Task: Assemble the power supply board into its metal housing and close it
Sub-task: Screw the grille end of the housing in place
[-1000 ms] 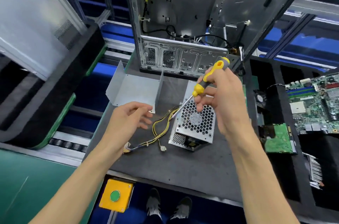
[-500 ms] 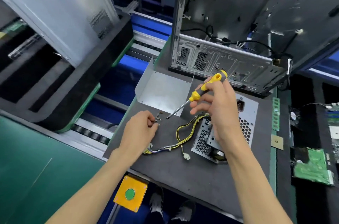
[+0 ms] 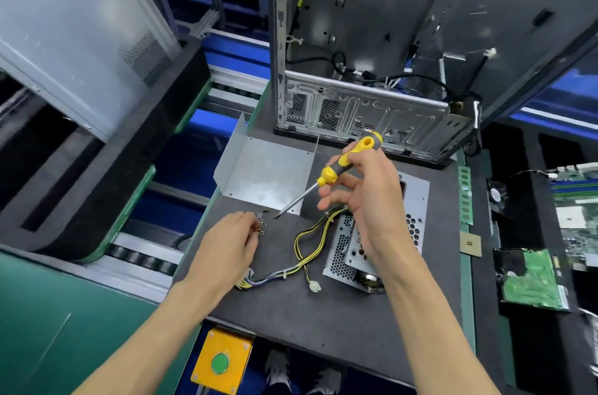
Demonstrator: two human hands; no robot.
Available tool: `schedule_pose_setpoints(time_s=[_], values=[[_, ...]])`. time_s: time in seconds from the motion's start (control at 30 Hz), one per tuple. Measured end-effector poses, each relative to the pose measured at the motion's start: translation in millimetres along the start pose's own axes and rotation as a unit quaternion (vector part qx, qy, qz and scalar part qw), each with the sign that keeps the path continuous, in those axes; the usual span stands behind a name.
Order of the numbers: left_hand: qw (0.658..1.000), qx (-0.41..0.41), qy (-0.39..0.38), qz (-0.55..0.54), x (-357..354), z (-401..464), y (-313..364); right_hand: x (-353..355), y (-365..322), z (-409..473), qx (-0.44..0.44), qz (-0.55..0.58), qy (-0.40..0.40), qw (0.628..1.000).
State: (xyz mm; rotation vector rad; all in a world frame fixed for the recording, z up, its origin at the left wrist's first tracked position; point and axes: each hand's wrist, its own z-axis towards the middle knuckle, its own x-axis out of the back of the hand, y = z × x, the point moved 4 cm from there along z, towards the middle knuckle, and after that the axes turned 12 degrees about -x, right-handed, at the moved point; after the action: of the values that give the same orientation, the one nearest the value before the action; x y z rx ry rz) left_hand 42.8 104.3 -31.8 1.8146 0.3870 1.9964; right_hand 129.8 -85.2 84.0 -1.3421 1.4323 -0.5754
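Observation:
The perforated metal power supply housing (image 3: 343, 257) lies on the dark mat, largely behind my right forearm. Its yellow and black cable bundle (image 3: 302, 242) trails left toward a white connector (image 3: 314, 287). My right hand (image 3: 362, 197) holds a yellow and grey screwdriver (image 3: 336, 169) with the tip pointing down-left, just above the mat. Several small screws (image 3: 262, 222) lie on the mat at that tip. My left hand (image 3: 226, 249) rests beside them, fingertips pinched at the screws. A bent sheet-metal cover (image 3: 265, 168) stands open behind.
An open computer chassis (image 3: 365, 109) stands upright at the back of the mat (image 3: 323, 323). Circuit boards (image 3: 530, 281) and a RAM stick (image 3: 465, 195) lie on the right. A grey side panel (image 3: 71, 38) leans on black foam at left. A yellow box with a green button (image 3: 221, 362) sits below.
My left hand has reached forward from mid-air down to the screws. My right hand has swung the screwdriver off the housing grille, its tip now by the screws. My head has turned left.

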Motion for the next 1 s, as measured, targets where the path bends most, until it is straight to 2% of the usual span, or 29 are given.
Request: schedule_pose_setpoints(time_s=[0.13, 0.63, 0.73, 0.9, 1.0], values=[[1.000, -0.022, -0.012, -0.001, 5, 1, 2, 10, -3, -5, -0.007, 0.016, 0.015, 1.000], [0.990, -0.042, -0.131, 0.029, 9, 4, 5, 44, -13, -27, -0.011, 0.055, 0.064, 0.996], [0.993, -0.037, -0.110, 0.015, 21, 5, 10, 46, -14, -31, -0.010, 0.060, 0.066, 0.996], [0.988, -0.015, 0.003, -0.156, 45, 20, 40, 56, -18, -35, -0.001, 0.098, 0.088, 0.991], [0.983, -0.032, -0.014, -0.179, 33, 26, 57, 62, -18, -38, 0.000, 0.120, 0.101, 0.988]])
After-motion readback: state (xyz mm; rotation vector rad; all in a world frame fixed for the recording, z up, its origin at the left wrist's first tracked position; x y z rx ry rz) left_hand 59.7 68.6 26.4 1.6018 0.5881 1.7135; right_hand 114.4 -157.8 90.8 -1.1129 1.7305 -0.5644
